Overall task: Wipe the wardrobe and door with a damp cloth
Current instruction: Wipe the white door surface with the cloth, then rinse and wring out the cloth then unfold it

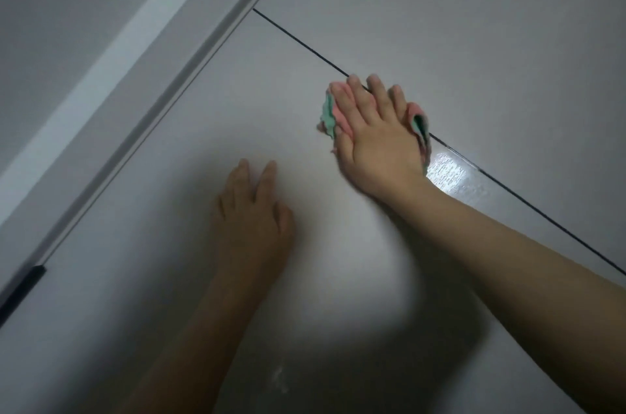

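A pale grey wardrobe door (237, 101) fills the view, seen at a slant. My right hand (376, 139) presses a pink and green cloth (330, 115) flat against the panel with straight, spread fingers, right on the thin dark gap (298, 40) between two panels. Most of the cloth is hidden under the palm; its edges stick out on both sides. My left hand (252, 220) rests flat on the same panel, lower and to the left, holding nothing.
A wet, shiny streak (447, 173) lies just behind my right wrist along the gap. A raised frame edge (189, 74) runs diagonally at the left, with a dark strip (23, 288) at its lower end. A faint whitish smear (279, 379) marks the lower panel.
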Tool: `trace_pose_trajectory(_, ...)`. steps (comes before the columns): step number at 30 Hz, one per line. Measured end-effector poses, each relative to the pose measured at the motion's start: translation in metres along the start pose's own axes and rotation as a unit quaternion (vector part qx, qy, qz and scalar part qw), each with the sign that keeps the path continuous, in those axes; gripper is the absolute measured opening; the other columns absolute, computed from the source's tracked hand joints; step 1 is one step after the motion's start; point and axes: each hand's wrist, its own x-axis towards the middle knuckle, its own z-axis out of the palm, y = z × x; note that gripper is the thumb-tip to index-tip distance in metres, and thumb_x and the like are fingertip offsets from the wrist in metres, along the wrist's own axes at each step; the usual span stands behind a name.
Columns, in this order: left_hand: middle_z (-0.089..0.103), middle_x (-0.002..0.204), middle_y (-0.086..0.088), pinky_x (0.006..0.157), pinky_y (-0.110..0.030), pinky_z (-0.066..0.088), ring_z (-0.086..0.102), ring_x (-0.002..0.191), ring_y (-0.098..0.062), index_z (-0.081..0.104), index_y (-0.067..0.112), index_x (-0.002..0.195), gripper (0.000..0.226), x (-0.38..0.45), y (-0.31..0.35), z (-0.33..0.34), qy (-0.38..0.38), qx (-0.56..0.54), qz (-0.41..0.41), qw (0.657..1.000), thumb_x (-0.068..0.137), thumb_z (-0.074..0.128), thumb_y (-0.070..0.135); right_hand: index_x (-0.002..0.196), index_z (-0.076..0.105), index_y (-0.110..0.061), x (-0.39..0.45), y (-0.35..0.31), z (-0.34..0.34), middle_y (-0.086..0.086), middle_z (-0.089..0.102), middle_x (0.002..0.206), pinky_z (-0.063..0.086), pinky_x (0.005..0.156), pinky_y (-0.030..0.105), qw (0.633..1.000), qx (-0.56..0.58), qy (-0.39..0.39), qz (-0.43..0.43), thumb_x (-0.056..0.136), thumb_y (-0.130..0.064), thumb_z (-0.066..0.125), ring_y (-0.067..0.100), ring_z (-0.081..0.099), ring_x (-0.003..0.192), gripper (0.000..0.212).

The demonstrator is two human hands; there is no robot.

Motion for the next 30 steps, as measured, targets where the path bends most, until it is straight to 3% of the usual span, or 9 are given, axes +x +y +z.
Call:
trace_pose_trajectory(2,0.041,0.143,-0.025,0.101,-0.055,0.033,0.04,0.129,-0.043,0.049,0.014,0.137,0.062,0.001,-0.008,-0.003,0.006,0.009,0.015,1.0,0.08,0.034,0.032,0.152,0.022,-0.023,-0.002,-0.019,0.009,-0.001,0.019,0.159,-0.016,0.112,0.033,1.0,0.012,-0.007,-0.012,0.096,-0.034,0.029,0.026,0.01,0.147,0.058)
trace_pose_trajectory(7,0.047,0.137,-0.027,0.1,-0.053,0.038,0.046,0.123,-0.045,0.055,0.008,0.132,0.057,0.002,-0.021,-0.007,0.0,-0.001,0.039,0.999,0.083,0.038,0.033,0.139,0.05,-0.022,-0.086,-0.064,0.028,-0.001,0.047,0.145,0.02,0.111,0.045,0.989,0.078,-0.004,-0.129,0.091,-0.028,0.049,0.026,0.038,0.137,0.048)
trace_pose_trajectory(10,0.052,0.129,-0.027,0.097,-0.046,0.042,0.05,0.116,-0.043,0.056,0.001,0.128,0.063,-0.004,-0.023,-0.027,-0.03,-0.018,0.054,0.998,0.079,0.031,0.033,0.127,0.062,-0.014,-0.127,-0.067,0.029,0.005,0.058,0.134,0.02,0.112,0.037,0.985,0.135,0.037,-0.097,0.083,-0.014,0.067,0.027,0.046,0.13,0.044)
trace_pose_trajectory(13,0.053,0.124,-0.016,0.089,-0.038,0.046,0.054,0.106,-0.029,0.055,0.006,0.128,0.05,-0.03,-0.034,-0.049,-0.073,0.016,0.083,0.994,0.084,0.037,0.024,0.115,0.067,-0.005,-0.17,-0.102,0.033,0.012,0.067,0.114,0.035,0.1,0.036,0.969,0.231,0.06,-0.055,0.086,-0.01,0.067,0.03,0.055,0.115,0.029)
trace_pose_trajectory(16,0.058,0.115,-0.002,0.083,-0.027,0.046,0.057,0.094,-0.012,0.061,0.017,0.118,0.035,-0.053,-0.043,-0.058,-0.178,-0.024,0.003,0.984,0.093,0.038,0.024,0.1,0.069,-0.007,-0.198,-0.139,0.025,0.011,0.068,0.09,0.041,0.076,0.033,0.953,0.299,0.046,-0.002,0.099,-0.024,0.048,0.027,0.058,0.087,0.027)
trace_pose_trajectory(18,0.064,0.105,-0.001,0.078,-0.033,0.05,0.063,0.083,-0.013,0.064,0.018,0.108,0.033,-0.06,-0.044,-0.063,-0.262,-0.085,-0.107,0.955,0.093,0.036,0.025,0.096,0.069,-0.007,-0.205,-0.157,0.022,0.01,0.067,0.083,0.039,0.07,0.033,0.932,0.359,0.033,0.024,0.097,-0.022,0.049,0.029,0.059,0.076,0.025)
trace_pose_trajectory(24,0.068,0.099,-0.001,0.076,-0.028,0.054,0.066,0.084,-0.013,0.067,0.02,0.101,0.029,-0.05,-0.025,-0.1,-0.385,-0.036,-0.291,0.875,0.098,0.038,0.017,0.097,0.065,-0.013,-0.188,-0.177,0.007,0.001,0.066,0.083,0.045,0.07,0.039,0.764,0.599,-0.225,0.088,0.096,-0.031,0.032,0.024,0.061,0.075,0.038)
trace_pose_trajectory(27,0.069,0.103,0.004,0.079,-0.026,0.056,0.067,0.087,-0.008,0.067,0.021,0.106,0.023,-0.032,-0.012,-0.127,-0.382,-0.013,-0.36,0.851,0.096,0.047,0.019,0.111,0.061,-0.014,-0.162,-0.176,-0.015,-0.006,0.062,0.083,0.046,0.072,0.033,0.688,0.653,-0.296,0.112,0.09,-0.039,0.027,0.009,0.055,0.064,0.047)
trace_pose_trajectory(30,0.066,0.105,0.007,0.065,-0.013,0.05,0.066,0.078,0.0,0.062,0.025,0.114,0.022,-0.013,0.013,-0.151,-0.38,0.009,-0.399,0.835,0.093,0.055,0.02,0.127,0.049,-0.018,-0.128,-0.166,-0.042,-0.014,0.054,0.086,0.05,0.074,0.031,0.611,0.686,-0.373,0.13,0.097,-0.035,0.038,-0.001,0.049,0.061,0.036)
